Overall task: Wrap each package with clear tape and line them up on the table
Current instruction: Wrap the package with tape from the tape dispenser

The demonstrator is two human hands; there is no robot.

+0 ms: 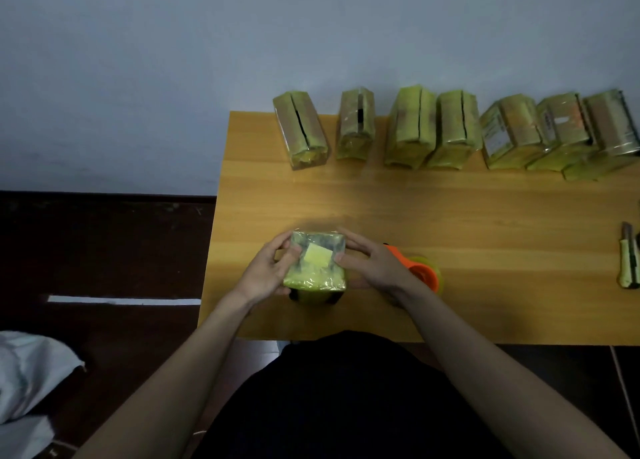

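the package (315,261) stands on end at lower centre of the table (450,216). left hand (266,271) and right hand (370,268) cup its sides, fingers curled, thumbs pressing the taped top. smooth tape outward from the centre to clear wrinkles.

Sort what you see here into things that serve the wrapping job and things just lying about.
Job: held package, left hand, right hand, orange tape dispenser, row of seven wrapped packages, table.
Lying about: utility knife, white cloth on floor.
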